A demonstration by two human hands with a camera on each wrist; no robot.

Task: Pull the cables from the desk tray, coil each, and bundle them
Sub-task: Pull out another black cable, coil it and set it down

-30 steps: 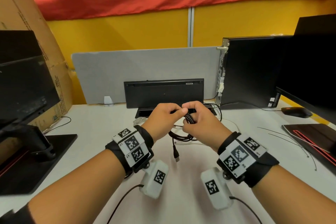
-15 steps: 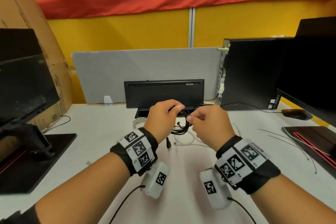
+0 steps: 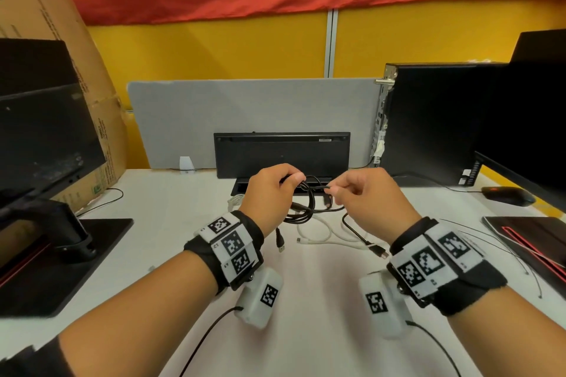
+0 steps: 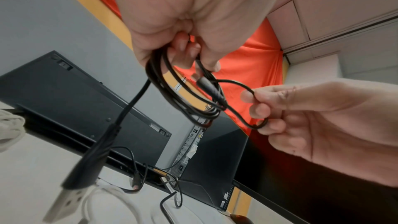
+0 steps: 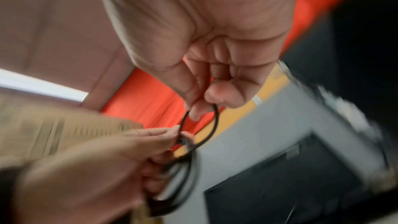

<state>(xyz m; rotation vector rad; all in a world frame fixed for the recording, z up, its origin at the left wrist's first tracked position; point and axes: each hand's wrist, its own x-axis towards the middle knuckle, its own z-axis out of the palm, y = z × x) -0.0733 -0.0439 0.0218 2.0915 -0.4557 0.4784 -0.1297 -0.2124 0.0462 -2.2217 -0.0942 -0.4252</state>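
Observation:
A black cable coil hangs from my left hand, which grips its top above the desk. In the left wrist view the coil has several turns, and its USB plug dangles below. My right hand pinches a single loop of the same cable between thumb and fingers, just right of the coil. A white cable and a second black cable lie loose on the desk under my hands. The black desk tray sits behind them, partly hidden by my hands.
A black keyboard stands on edge against the grey divider. A computer tower, a mouse and a monitor are at the right. A monitor stand base and a cardboard box are at the left.
My hands have drawn apart. The right hand has pulled one loop of cable out to the right while the left keeps hold of the coil, which now hangs a little higher.

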